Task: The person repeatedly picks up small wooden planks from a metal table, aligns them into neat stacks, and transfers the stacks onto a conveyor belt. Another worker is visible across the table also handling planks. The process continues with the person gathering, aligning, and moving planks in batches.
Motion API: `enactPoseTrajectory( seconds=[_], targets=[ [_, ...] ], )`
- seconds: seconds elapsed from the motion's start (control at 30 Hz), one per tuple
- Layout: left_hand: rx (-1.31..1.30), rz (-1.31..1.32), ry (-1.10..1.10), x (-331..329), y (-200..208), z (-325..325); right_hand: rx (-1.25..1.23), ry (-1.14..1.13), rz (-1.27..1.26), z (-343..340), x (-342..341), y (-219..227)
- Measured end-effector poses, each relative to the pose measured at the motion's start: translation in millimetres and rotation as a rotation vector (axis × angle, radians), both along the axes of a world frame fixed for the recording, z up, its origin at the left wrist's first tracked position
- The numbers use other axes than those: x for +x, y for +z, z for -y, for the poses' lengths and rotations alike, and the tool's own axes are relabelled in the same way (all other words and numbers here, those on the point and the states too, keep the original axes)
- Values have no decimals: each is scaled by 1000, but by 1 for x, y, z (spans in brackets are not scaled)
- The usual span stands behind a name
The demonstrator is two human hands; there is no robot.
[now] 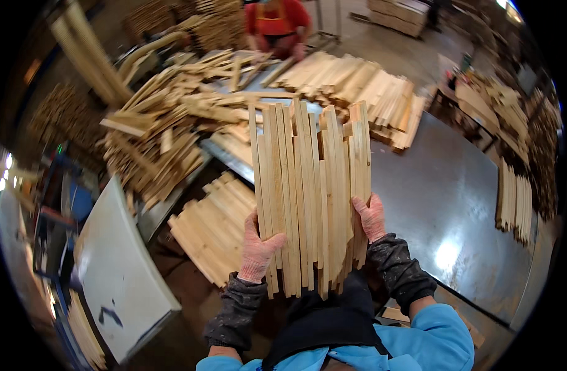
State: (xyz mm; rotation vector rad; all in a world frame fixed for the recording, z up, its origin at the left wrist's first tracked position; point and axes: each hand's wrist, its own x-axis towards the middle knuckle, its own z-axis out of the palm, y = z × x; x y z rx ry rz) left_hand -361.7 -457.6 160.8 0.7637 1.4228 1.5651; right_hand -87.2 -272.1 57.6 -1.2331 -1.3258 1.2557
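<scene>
Between my two gloved hands is a bundle of narrow wooden slats (pixel 305 198), held lengthwise in front of my body. Their ends are uneven, with some sticking out farther than others. My left hand (pixel 260 248) presses the bundle's left side, its thumb lying over the front. On the opposite side my right hand (pixel 371 217) grips the edge, with its thumb on the outermost slats. Most fingers of both hands are hidden behind or beside the wood. Below and left of the bundle lies a stack of wider boards (pixel 215 226).
A metal table (pixel 444 179) spreads to the right. Across it lie rows of stacked slats (pixel 357 86) and, farther left, a jumbled heap of wood pieces (pixel 172 117). A white panel (pixel 122 266) stands at left. A person in red (pixel 277 28) is at the far side.
</scene>
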Motion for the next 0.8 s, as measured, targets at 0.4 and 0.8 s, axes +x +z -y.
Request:
enactPoseTrajectory(
  seconds=[0.4,0.8],
  targets=[
    [34,78,702,-178,-43,371,106,713,131,231,-360,8],
    [-56,213,1171,-203,-46,608,486,1337,759,449,-540,83]
  ],
)
